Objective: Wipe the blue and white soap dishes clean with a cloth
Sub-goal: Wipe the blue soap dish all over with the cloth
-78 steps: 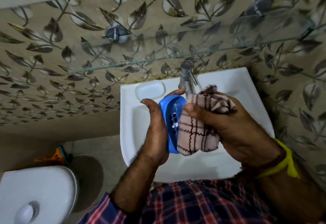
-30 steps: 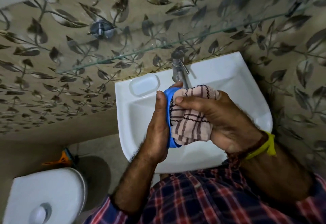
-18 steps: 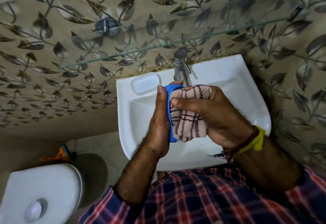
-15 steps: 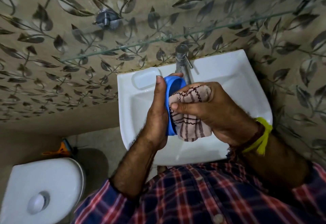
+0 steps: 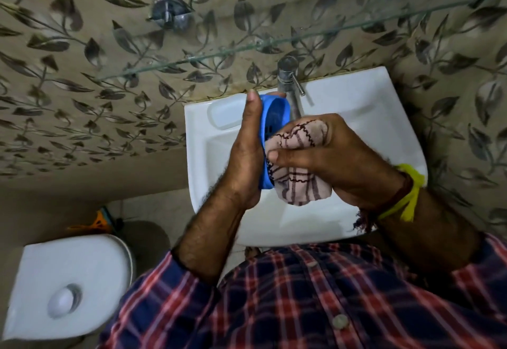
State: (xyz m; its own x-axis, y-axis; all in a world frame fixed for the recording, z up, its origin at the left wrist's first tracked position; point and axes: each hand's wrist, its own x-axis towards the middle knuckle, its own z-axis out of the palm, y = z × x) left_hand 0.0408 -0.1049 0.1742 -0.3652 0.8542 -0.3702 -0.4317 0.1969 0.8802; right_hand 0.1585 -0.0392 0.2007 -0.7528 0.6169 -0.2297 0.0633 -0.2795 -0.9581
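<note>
Left hand (image 5: 244,156) holds the blue soap dish (image 5: 270,131) on edge over the basin (image 5: 356,118), at 12 o'clock from the shirt, palm flat behind it, fingertips hooked over its top rim. Judged light, rigid, slippery plastic; best gripped by the rims. At 3 o'clock, right hand (image 5: 337,162) clenches the soft checked cloth (image 5: 299,173) against the dish's lower half.

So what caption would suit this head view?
Left hand holds blue dish over sink; right hand rubs cloth inside it.
</note>
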